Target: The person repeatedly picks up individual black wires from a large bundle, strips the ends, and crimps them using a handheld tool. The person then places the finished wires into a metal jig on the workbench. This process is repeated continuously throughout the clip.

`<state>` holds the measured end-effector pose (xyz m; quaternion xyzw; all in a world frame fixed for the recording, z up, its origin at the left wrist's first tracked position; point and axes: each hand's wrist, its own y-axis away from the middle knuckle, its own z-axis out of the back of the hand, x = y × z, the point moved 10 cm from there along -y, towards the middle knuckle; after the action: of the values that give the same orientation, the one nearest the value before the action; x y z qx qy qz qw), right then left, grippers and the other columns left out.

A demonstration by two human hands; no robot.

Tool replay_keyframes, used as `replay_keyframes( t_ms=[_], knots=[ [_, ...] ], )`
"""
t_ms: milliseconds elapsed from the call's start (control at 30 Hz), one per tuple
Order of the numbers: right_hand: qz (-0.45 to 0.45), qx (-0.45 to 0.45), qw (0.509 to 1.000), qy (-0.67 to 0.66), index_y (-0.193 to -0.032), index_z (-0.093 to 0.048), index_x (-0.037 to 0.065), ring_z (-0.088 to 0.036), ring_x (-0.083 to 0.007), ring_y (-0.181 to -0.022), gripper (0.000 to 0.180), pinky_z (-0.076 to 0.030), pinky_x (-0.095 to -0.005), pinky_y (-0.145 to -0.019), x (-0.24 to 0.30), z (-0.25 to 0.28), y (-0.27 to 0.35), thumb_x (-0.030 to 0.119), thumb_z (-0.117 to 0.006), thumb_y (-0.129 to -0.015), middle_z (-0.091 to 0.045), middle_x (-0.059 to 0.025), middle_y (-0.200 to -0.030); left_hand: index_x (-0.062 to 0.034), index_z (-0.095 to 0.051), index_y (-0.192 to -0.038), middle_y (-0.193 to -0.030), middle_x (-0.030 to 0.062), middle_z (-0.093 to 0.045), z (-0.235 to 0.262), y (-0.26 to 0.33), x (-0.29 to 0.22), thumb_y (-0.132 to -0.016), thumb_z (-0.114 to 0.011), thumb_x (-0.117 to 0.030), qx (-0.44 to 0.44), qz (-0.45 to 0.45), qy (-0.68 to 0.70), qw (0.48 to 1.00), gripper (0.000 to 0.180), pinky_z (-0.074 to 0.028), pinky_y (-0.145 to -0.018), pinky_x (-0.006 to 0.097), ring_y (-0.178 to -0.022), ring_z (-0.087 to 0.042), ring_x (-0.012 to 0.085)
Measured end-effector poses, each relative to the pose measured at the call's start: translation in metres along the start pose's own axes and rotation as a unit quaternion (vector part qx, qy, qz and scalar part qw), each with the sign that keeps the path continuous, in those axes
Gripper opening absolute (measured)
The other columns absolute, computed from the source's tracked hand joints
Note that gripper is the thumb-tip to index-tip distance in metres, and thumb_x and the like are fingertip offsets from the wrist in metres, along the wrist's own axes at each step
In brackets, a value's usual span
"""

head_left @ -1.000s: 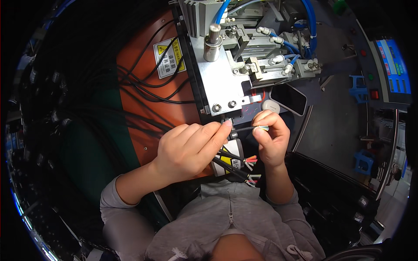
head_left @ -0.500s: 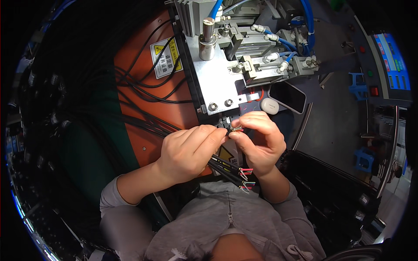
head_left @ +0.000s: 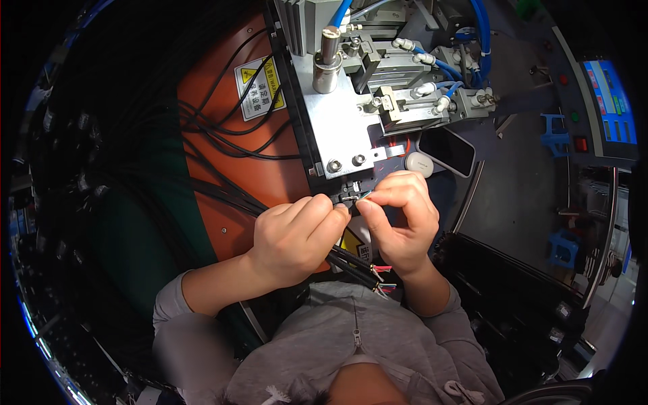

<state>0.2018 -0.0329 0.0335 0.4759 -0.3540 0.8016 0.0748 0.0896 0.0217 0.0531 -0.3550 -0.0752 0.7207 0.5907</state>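
Observation:
Just in front of the metal fixture point(head_left: 341, 131), my left hand point(head_left: 297, 236) is closed, thumb and forefinger pinching a black cable whose held part is mostly hidden by the fingers. Thin coloured wires point(head_left: 365, 196) come out of its end toward my right hand point(head_left: 408, 219). Thumb and forefinger of that hand are pressed together on the wire tips. Both hands are close to a small black holder point(head_left: 350, 188) at the fixture's front edge. Below my left hand hangs a bundle of black cables point(head_left: 352, 267), with red, white and green-blue wires at their ends.
Several black cables point(head_left: 223, 192) run across the orange surface point(head_left: 250, 162) from the left. Blue air tubes point(head_left: 482, 30) feed the pneumatic cylinders. A phone point(head_left: 448, 151) and a white rounded case point(head_left: 418, 164) lie right of the fixture. A lit screen point(head_left: 611, 101) stands far right.
My right thumb and forefinger have closed on the wires, which were fanned out before. My left hand has shifted slightly, and the hanging cable ends sit a little differently.

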Motion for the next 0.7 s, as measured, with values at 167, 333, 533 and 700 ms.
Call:
replay_keyframes(
  t_ms=[167,333,533,700],
  knots=[
    [-0.153,0.001,0.973,-0.175,-0.078,-0.063,0.000,-0.059,-0.0197,-0.074,0.017,-0.046,-0.0293,-0.069,-0.032,-0.003,0.009,-0.001,-0.077,-0.068,-0.063,-0.0097,-0.078,-0.0009,-0.061,-0.082,-0.065,0.0073,-0.053,-0.003,-0.002,0.006,-0.073,-0.072,-0.006,-0.016,0.007,0.065,0.998,0.016,-0.042,-0.043,0.030,-0.050,-0.055,0.0198],
    [0.004,0.002,1.000,-0.014,-0.076,-0.062,0.002,-0.057,-0.0202,-0.069,0.017,-0.045,-0.0293,-0.066,-0.002,0.002,0.000,-0.002,-0.076,-0.069,-0.062,-0.0098,-0.077,-0.0020,-0.061,-0.084,-0.069,0.0054,-0.053,-0.005,0.000,0.007,-0.073,-0.070,-0.008,-0.009,0.005,0.055,0.998,0.015,-0.041,-0.044,0.028,-0.053,-0.055,0.0170],
    [-0.040,0.073,0.996,0.026,-0.081,-0.058,0.002,-0.053,-0.0209,-0.072,0.013,-0.043,-0.0290,-0.067,-0.008,-0.003,-0.001,0.003,-0.070,-0.077,-0.058,-0.0088,-0.077,-0.0029,-0.064,-0.090,-0.074,0.0003,-0.052,-0.005,0.002,0.000,-0.070,-0.063,-0.012,-0.025,-0.047,-0.051,0.997,0.023,-0.037,-0.044,0.023,-0.058,-0.053,0.0094],
    [-0.234,0.140,0.943,-0.188,-0.085,-0.056,-0.001,-0.053,-0.0165,-0.077,0.009,-0.041,-0.0257,-0.074,-0.053,-0.010,0.018,0.006,-0.063,-0.083,-0.056,-0.0084,-0.083,-0.0026,-0.069,-0.098,-0.075,0.0034,-0.057,-0.010,0.004,-0.007,-0.067,-0.065,-0.013,0.022,-0.059,-0.079,0.995,0.032,-0.041,-0.046,0.025,-0.059,-0.056,0.0130]
  ],
)
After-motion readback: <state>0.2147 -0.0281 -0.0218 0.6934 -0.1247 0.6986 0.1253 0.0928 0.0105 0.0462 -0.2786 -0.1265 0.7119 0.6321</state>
